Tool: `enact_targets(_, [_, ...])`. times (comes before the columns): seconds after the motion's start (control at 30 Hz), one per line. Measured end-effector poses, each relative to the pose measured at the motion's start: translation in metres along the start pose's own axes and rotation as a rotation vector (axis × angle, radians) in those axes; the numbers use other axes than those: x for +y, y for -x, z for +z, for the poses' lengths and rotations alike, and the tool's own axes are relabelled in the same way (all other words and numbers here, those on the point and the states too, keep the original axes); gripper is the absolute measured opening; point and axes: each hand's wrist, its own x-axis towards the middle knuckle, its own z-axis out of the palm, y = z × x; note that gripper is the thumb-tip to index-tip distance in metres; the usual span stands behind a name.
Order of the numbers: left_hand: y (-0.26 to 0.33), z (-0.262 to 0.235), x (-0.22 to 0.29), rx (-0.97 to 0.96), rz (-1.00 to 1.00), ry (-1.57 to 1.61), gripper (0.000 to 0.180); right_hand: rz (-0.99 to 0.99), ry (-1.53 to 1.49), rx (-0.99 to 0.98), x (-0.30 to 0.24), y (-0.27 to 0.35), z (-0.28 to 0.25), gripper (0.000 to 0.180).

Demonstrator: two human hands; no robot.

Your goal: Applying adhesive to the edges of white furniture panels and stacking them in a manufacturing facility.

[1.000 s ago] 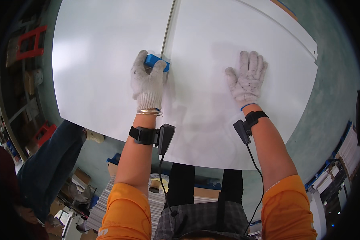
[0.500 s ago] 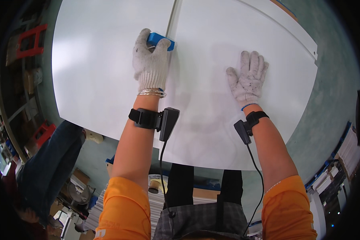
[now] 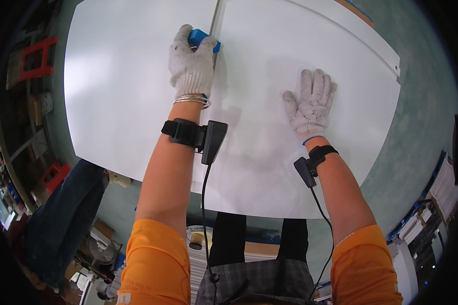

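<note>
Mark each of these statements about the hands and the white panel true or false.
1. The left hand grips a blue block. True.
2. The right hand holds a hammer. False: it lies flat and open on the white panel.
3. Both hands wear knit gloves. True.
4. The blue block sits at the panel's near edge. False: it is far up the panel, at a seam.
5. The sleeves are green. False: orange.
</note>
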Motion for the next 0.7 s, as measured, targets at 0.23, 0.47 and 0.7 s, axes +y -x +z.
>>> enact_targets(0.23, [-0.003, -0.002, -0.007, -0.062, 0.015, -0.050, 0.058, 0.021, 0.005, -0.063, 0.000, 0.000, -0.004, 0.067])
enact_targets(0.47, [-0.025, 0.009, 0.002, -0.007, 0.101, -0.100, 0.058, -0.003, -0.003, -0.014, 0.001, 0.002, 0.001, 0.066])
enact_targets(0.7, [-0.011, -0.004, 0.002, -0.074, 0.073, -0.224, 0.059, -0.002, -0.016, -0.017, 0.003, 0.001, -0.001, 0.066])
